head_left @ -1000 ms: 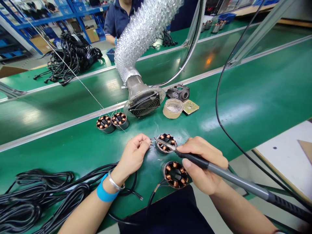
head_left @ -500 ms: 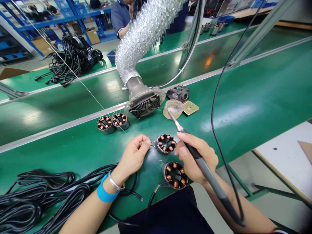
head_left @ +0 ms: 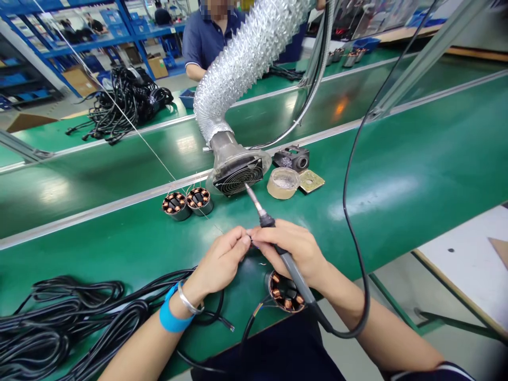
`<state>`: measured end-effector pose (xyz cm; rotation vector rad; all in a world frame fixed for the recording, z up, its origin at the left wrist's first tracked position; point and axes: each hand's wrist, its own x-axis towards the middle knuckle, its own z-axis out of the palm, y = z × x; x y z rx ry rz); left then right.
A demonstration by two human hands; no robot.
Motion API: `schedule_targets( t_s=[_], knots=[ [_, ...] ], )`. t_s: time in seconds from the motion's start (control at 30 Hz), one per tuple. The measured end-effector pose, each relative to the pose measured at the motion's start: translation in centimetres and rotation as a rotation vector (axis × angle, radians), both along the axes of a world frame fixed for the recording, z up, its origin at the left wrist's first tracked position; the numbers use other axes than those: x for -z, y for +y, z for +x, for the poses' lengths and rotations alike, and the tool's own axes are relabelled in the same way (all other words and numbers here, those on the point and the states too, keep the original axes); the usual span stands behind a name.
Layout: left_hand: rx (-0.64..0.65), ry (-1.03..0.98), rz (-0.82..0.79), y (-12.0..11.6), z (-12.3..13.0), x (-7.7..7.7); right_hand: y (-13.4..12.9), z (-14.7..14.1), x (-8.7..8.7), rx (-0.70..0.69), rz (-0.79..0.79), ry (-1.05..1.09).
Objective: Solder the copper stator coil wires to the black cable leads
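Observation:
My right hand grips a soldering iron, its metal tip pointing up and away in front of the fan. The thumb and forefinger of that hand meet the fingertips of my left hand. Closed in a pinch, my left hand holds thin wires, mostly covered by the fingers. The motor stator these wires lead to is hidden behind my right hand. Nearer my body, a second stator with copper coils lies partly under the right hand, joined to a black cable with coloured wires.
Two more stators stand at the rail. A fume extractor hangs ahead, beside a round pot, a sponge and an iron holder. Black cables lie left. A co-worker stands across the bench.
My right hand has moved left to meet my left fingertips, covering the nearer-to-centre stator. The soldering iron's tip has left the round pot and swung left.

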<state>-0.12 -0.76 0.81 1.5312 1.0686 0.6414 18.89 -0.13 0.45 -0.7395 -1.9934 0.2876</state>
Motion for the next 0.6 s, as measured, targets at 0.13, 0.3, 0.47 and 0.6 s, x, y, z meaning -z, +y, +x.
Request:
schedule_targets(
  t_s=[0.13, 0.3, 0.47, 0.6],
  knots=[
    [0.037, 0.122, 0.082, -0.1, 0.0, -1.2, 0.0, 0.0, 0.4, -0.012, 0.046, 0.014],
    [0.002, 0.268, 0.212, 0.0, 0.0, -2.1, -0.7, 0.3, 0.6, 0.023, 0.006, 0.083],
    [-0.036, 0.117, 0.051, 0.1, 0.0, -1.0, -1.1, 0.1, 0.7, 0.047, 0.016, 0.042],
    [-0.062, -0.060, -0.157, 0.2, 0.3, -0.3, -1.0, -0.3, 0.8, 0.069, 0.065, 0.054]
  ],
)
